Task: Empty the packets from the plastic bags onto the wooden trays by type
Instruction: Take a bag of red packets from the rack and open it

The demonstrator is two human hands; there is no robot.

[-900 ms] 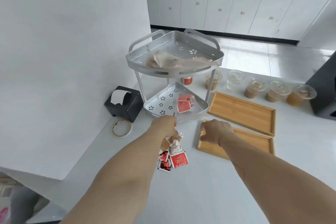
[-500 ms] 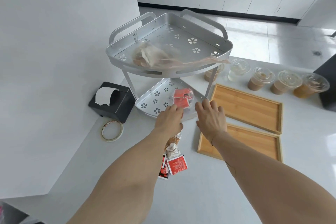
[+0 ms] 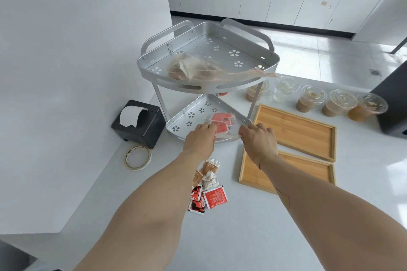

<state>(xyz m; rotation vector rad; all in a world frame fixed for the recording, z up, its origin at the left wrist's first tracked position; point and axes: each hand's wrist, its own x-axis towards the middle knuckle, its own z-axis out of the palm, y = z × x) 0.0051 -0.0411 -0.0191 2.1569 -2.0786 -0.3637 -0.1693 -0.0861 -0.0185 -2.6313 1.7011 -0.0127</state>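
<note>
**Both hands on the red-packet bag, bottom shelf of the rack**

So the landmark here is the silver corner rack (image 3: 207, 68). On its lower shelf sits a clear plastic bag of red packets (image 3: 221, 122), and both hands are at it: left hand (image 3: 199, 138) has its fingers curled on the bag's near-left edge, right hand (image 3: 258, 139) pinches the near-right edge. The bag looks stretched a bit between them.

The rack's top shelf holds the other plastic bag (image 3: 193, 67), this one with brown packets, its tail draped over the right rim.

Right of the rack are two wooden trays (image 3: 295, 130), one behind the other. In front of the rack, on the counter, a loose pile of packets (image 3: 208, 187), red and brown mixed. Behind the trays, a row of lidded cups (image 3: 330, 103).
</note>
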